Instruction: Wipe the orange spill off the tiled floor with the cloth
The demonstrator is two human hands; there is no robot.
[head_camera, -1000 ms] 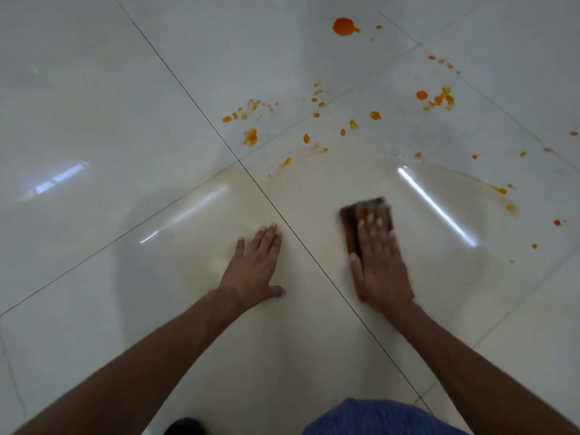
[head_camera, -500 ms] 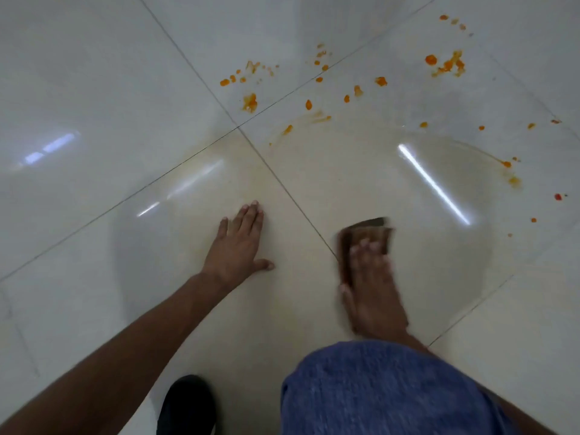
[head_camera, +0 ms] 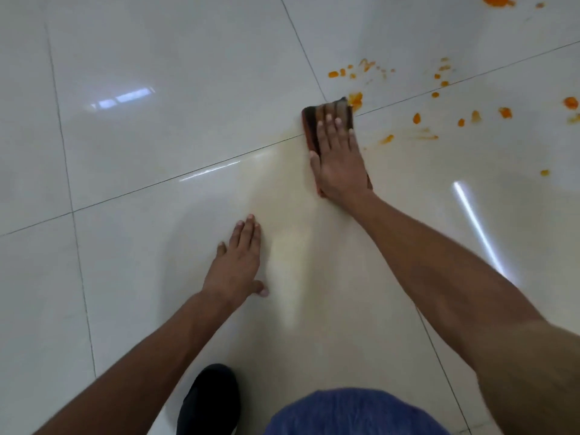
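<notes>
A folded brown striped cloth [head_camera: 326, 113] lies flat on the glossy white tiled floor [head_camera: 188, 89], right where the grout lines cross. My right hand [head_camera: 340, 161] presses down on it with fingers spread, covering most of it. The cloth's far right corner touches an orange blob [head_camera: 356, 100]. More orange spill spots [head_camera: 445, 86] are scattered to the right and beyond. A pale yellowish smear [head_camera: 295, 233] runs from the cloth back toward me. My left hand [head_camera: 238, 265] rests flat on the tile, holding nothing.
My black shoe [head_camera: 208, 400] and blue-clad knee [head_camera: 351, 412] are at the bottom edge. A large orange blob [head_camera: 497, 0] sits at the top right. Bright light reflections [head_camera: 477, 227] streak the wet tile on the right.
My right hand has pushed the cloth forward from close to my knee out to the grout crossing, reaching the nearest orange blob. The view has swung so the spill sits further right.
</notes>
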